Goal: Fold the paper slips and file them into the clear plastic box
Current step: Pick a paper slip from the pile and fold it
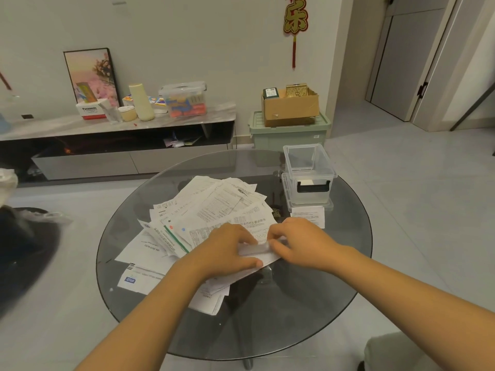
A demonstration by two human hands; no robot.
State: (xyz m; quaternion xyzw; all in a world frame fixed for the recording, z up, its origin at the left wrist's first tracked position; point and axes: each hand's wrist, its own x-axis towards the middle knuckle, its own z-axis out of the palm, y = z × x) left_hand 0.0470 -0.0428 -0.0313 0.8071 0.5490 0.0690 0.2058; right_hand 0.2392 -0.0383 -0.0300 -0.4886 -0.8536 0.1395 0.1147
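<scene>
Meanwhile, white folded slip (261, 253), creased flat, between both hands' fingers (251, 238).

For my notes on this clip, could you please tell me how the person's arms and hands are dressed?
Both arms are bare along all that shows, with no sleeve in view. The left hand and the right hand wear no gloves, and I can see no watch, bracelet or ring on what shows of them.
</scene>
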